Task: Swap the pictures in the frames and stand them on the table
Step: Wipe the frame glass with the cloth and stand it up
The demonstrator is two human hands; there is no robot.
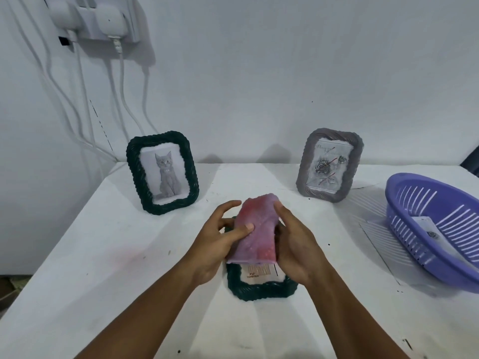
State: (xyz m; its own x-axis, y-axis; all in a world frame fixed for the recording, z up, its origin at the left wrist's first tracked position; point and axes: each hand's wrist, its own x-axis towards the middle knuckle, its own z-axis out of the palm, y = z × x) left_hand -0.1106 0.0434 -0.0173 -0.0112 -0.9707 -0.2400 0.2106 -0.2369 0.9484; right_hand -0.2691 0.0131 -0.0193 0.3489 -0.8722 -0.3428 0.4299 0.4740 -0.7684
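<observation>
Holding a pink-and-purple cloth [255, 230] between both hands: left hand [220, 244] pinching its left edge with thumb on top, right hand [295, 244] curled round its right edge. Lying flat beneath, face down at near centre of the white table [103, 255], a dark green frame [261, 287] with a barcode label showing. Standing upright far left, a dark frame with a cat picture [162, 173]. Standing far right, a grey frame with a rose picture [329, 165]. At right, a purple basket [435, 226] with a paper inside.
</observation>
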